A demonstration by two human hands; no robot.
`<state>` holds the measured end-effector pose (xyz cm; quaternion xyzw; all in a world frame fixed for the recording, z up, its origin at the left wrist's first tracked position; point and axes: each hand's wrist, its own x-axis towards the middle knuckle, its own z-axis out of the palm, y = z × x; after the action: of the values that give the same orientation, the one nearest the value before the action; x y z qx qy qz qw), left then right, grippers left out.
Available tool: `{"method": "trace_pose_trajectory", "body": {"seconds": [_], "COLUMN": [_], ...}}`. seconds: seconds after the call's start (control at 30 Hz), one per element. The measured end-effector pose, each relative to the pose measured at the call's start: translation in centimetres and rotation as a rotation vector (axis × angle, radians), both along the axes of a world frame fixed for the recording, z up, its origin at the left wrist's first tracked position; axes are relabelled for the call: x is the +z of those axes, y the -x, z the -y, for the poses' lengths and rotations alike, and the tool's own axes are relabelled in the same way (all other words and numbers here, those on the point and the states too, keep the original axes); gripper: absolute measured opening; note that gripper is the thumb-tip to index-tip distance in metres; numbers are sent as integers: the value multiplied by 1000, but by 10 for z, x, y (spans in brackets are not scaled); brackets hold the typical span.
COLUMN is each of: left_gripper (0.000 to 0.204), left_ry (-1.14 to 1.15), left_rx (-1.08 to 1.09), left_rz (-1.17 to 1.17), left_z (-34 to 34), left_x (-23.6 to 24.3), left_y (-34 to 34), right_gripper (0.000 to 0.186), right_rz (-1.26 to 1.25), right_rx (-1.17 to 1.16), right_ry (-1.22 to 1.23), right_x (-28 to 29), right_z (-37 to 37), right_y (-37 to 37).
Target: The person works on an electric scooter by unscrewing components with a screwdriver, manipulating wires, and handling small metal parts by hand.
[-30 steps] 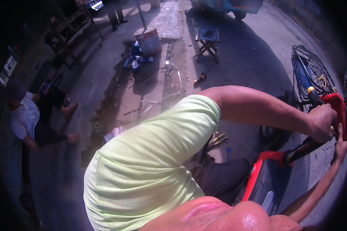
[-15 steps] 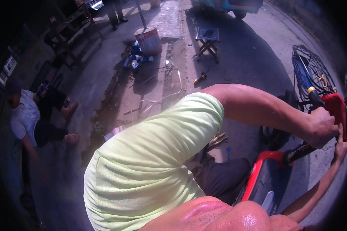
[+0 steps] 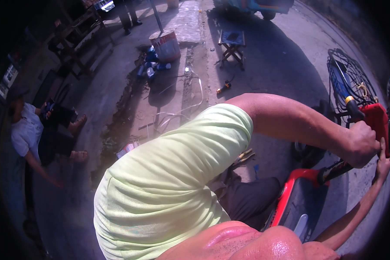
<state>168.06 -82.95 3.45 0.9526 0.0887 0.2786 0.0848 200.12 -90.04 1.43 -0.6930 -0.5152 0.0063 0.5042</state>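
Note:
My left hand is closed in a fist beside the red panel of a scooter-like vehicle, at the far right. What the fist grips is hidden. Just above it is a black handlebar grip with a yellow end. My right hand comes up from below, with one finger stretched up against the panel's lower edge. Its other fingers are mostly out of sight. Below the hands lies the vehicle's red-edged footboard, near my dark-trousered leg.
A wire basket is beyond the panel. A folding stool stands farther off, and a yellow-black tool lies on the ground. Pliers-like tools lie by my knee. A person sits at the left. A rusty drum stands near blue-and-white cans.
My two hands keep nearly the same place at the red panel. The view has shifted slightly. At the left, the seated person's head and arm have moved a little.

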Motion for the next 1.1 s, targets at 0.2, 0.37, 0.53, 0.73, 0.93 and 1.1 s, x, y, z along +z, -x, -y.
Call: {"method": "trace_pose_trajectory", "body": {"seconds": [0.2,0.37,0.53,0.73,0.93,1.1], "left_gripper": [16,17,24,24,21,30], "left_ry": [1181,1384,76,467,1425,288], "left_rx": [-145,-47,-104,-111,-148,-93], "left_rz": [124,-31,-105,-3,57,-117], "left_z": [-3,-12,-6,-1,-10,9], "left_x": [24,19,22,17,10,23], "left_y": [34,12,19,22,-9,19], "right_gripper": [50,52,50,49,50,46], "right_rz": [-28,60,-18,-85,91,207], "right_rx": [-2,-82,-13,27,-114,-90], "right_ry": [-7,17,-4,16,59,15], "right_x": [4,6,5,7,7,4], "right_z": [7,6,10,12,0,15], "right_y": [2,14,4,-4,16,-18]}}
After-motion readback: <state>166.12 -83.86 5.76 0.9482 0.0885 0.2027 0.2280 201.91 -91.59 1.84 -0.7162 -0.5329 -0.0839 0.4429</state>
